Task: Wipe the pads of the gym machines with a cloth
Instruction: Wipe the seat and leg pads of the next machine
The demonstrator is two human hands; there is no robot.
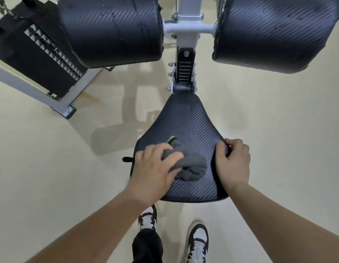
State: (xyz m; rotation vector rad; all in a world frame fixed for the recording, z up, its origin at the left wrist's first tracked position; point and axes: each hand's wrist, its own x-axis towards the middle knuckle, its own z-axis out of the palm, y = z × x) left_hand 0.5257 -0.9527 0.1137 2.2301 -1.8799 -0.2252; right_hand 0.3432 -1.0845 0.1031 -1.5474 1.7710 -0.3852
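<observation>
Floor (51,158): pale cream, smooth and seamless, with a soft sheen that carries blurred reflections. A diffuse grey shadow (115,137) lies on it left of centre. Lighting is even and appears to come from overhead.

Left side: a neighbouring weight stack (52,48), black plates with a diagonal row of small pale markings. It sits in a white steel frame (22,80) whose base rail ends in a black end cap (70,112) on the floor.

Upper left corner: a metal chain (5,10), cut off by the edge.

Centre top: a white upright post (187,8) with bolts, above a black toothed adjuster (184,73).
</observation>
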